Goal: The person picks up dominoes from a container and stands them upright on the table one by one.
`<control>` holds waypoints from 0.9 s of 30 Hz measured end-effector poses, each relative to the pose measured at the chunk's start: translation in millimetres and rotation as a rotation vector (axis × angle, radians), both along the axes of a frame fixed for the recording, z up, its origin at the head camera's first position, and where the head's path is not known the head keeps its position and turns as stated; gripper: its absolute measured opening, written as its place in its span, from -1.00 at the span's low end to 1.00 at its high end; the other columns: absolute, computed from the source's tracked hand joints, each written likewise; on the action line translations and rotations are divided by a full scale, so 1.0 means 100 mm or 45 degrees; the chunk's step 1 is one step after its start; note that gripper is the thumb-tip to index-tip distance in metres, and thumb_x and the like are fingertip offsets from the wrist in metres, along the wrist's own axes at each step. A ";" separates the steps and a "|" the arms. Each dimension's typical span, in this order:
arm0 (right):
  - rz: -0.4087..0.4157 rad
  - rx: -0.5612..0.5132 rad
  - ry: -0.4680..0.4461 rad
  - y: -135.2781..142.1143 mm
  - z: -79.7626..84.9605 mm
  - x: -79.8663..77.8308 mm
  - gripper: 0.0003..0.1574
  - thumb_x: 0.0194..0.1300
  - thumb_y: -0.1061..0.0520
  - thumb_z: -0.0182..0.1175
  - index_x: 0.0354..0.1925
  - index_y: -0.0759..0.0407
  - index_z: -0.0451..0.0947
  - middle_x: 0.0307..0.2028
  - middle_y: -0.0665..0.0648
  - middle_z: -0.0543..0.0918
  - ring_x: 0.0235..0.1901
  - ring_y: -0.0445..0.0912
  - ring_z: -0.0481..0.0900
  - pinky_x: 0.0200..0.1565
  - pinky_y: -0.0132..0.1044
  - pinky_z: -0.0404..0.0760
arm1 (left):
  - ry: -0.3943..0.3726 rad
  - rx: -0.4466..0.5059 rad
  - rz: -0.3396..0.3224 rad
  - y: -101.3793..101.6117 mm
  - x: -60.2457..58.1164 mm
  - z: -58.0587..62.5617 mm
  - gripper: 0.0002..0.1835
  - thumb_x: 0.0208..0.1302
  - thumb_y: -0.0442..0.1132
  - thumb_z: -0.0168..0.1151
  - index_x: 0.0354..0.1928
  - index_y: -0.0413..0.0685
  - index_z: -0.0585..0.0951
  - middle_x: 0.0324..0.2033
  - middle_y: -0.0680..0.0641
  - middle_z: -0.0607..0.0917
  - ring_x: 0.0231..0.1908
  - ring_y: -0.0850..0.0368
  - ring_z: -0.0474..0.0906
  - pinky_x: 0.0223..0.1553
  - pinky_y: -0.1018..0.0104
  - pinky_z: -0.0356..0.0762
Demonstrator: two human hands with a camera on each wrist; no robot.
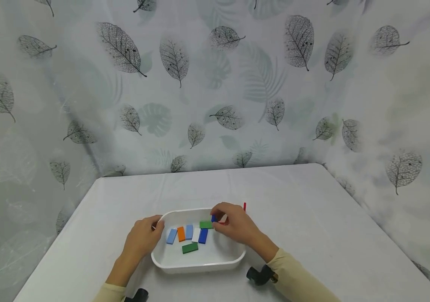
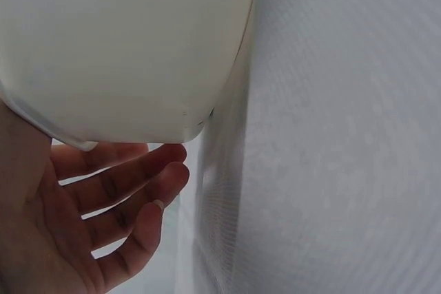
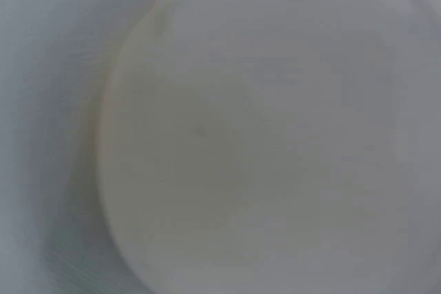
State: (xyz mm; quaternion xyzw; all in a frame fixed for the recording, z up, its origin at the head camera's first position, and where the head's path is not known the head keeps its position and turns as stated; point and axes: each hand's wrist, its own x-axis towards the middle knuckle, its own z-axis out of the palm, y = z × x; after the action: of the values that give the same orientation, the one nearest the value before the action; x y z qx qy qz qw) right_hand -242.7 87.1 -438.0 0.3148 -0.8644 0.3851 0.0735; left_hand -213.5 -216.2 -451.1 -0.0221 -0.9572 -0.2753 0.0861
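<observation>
STEP: picking blocks from white tray [image 1: 200,265], near front edge of worktop [image 1: 313,218] | RIGHT: right hand [image 1: 234,226] pinches dark blue block [image 1: 213,218] above tray's far-right corner | LEFT: left hand [image 1: 143,238] relaxed, steadying tray's left rim | NEXT: likely a clean lift over the rim.

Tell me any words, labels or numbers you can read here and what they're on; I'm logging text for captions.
There are none. The white tray, the coloured blocks in it, the table and the leaf-print curtain bear no lettering in any view; the wrist views show only blank white surfaces.
</observation>
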 end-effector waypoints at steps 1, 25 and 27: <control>-0.007 -0.045 0.013 0.01 0.03 0.01 -0.61 0.27 0.23 0.47 0.06 0.21 0.66 -0.16 -0.03 0.70 -0.17 -0.15 0.64 -0.16 -0.23 0.68 | -0.003 0.000 0.001 0.00 0.00 0.00 -0.64 0.51 -0.16 0.14 0.16 -0.22 0.70 -0.31 -0.02 0.72 -0.38 0.09 0.53 -0.35 0.14 0.59; -0.333 -0.375 0.126 0.53 0.45 -0.09 -0.62 0.19 0.29 0.52 -0.02 0.22 0.67 -0.17 0.07 0.74 -0.12 0.03 0.70 -0.15 -0.16 0.71 | 0.021 -0.008 -0.016 0.00 0.00 0.00 -0.66 0.51 -0.17 0.13 0.12 -0.20 0.72 -0.32 -0.01 0.73 -0.38 0.09 0.56 -0.33 0.09 0.61; -0.352 -0.365 0.117 0.56 0.44 -0.11 -0.62 0.20 0.28 0.52 -0.02 0.22 0.67 -0.16 0.07 0.74 -0.11 0.04 0.70 -0.14 -0.16 0.71 | 0.017 -0.008 -0.014 0.00 0.00 0.00 -0.66 0.51 -0.17 0.13 0.13 -0.20 0.71 -0.31 -0.02 0.73 -0.37 0.09 0.56 -0.33 0.08 0.62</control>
State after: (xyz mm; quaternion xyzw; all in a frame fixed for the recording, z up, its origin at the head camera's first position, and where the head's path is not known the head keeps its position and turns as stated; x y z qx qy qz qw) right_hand -253.4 143.3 -393.8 0.1968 -0.8314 0.4758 0.2091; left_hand -213.4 -216.4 -451.2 -0.0293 -0.9574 -0.2726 0.0909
